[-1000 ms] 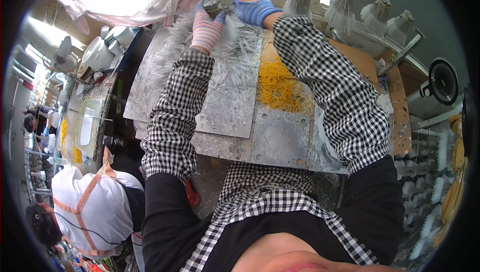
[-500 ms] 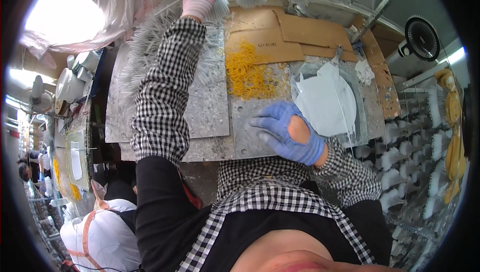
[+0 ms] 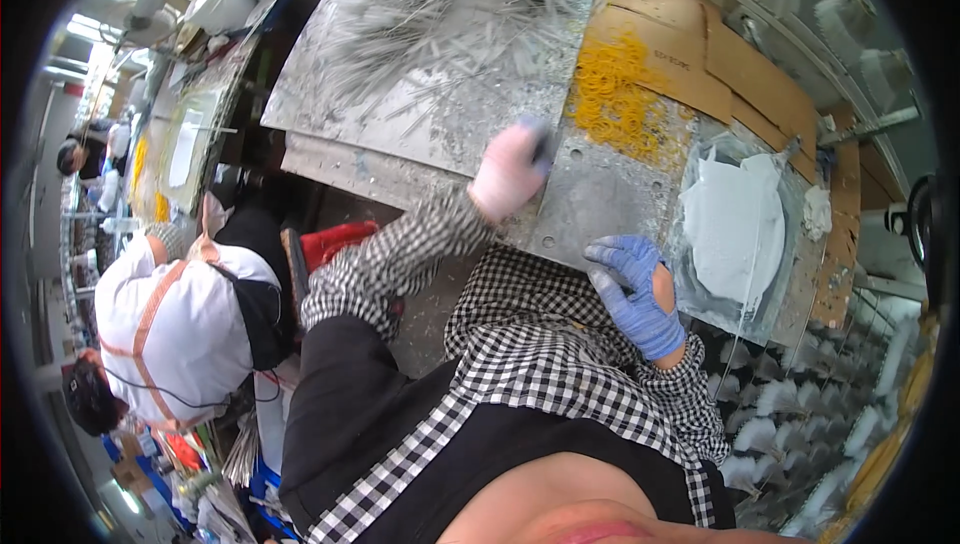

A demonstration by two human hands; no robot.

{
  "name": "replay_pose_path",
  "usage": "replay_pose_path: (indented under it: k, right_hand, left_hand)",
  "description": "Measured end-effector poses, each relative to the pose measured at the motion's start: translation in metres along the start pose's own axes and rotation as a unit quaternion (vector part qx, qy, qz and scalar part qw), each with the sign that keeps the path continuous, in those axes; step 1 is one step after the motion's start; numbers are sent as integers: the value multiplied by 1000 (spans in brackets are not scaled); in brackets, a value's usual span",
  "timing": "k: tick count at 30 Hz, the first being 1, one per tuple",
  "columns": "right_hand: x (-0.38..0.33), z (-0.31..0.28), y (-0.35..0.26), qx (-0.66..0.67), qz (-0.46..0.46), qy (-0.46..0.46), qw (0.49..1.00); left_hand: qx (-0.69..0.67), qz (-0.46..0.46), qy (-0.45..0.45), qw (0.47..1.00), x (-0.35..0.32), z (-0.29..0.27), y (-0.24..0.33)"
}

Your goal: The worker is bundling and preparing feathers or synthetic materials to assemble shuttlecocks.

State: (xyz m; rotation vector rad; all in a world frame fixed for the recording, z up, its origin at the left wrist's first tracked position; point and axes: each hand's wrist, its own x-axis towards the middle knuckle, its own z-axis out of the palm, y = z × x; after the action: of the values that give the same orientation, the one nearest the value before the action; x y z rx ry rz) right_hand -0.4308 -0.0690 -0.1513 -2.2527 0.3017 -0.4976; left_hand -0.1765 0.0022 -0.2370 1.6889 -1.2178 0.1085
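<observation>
My left hand (image 3: pixel 508 172), in a pink glove with bluish fingertips, is smeared by motion above the near edge of the worktable, left of a grey metal plate (image 3: pixel 590 199). What it holds, if anything, cannot be made out. My right hand (image 3: pixel 640 299), in a blue glove with a hole over its back, is at the plate's front edge, its fingers bent and apart with nothing seen in them. Beyond the plate is a heap of yellow rubber bands (image 3: pixel 622 89). To the right, a thick white paste (image 3: pixel 735 219) is spread on a clear sheet.
Many thin clear sticks (image 3: pixel 430 24) lie on a grey board (image 3: pixel 330 109) at the far left. Cardboard sheets (image 3: pixel 690 54) lie at the back. A person in white (image 3: pixel 180 334) is close on my left. White bristle bundles (image 3: pixel 780 404) stand on racks at right.
My left hand has come back from the bundle of clear bristles at the far edge to the table's near edge. My right hand has drawn nearer me. The view has turned.
</observation>
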Motion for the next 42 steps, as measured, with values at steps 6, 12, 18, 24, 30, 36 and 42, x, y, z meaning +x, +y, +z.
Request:
replay_pose_path:
  k: [6,12,18,24,30,36,42]
  right_hand:
    - [22,28,9,54,-31,-64,996]
    - [28,61,17,83,-41,-123,988]
    - [2,55,33,50,-21,-80,995]
    - [-34,49,45,98,46,-46,993]
    - [-102,33,61,131,149,28,980]
    - [-188,-15,129,47,349,128,927]
    - [-285,-55,237,72,487,199,847]
  left_hand:
    - [38,-161,-60,984,-77,-98,-14]
    - [308,-54,-118,942,-24,-138,-43]
    - [312,18,-120,942,34,-113,-45]
    - [179,72,-239,952,-3,-40,21]
    - [56,128,-289,947,-31,32,64]
    - [19,175,-351,920,-19,85,107]
    - [108,209,-377,896,4,130,156]
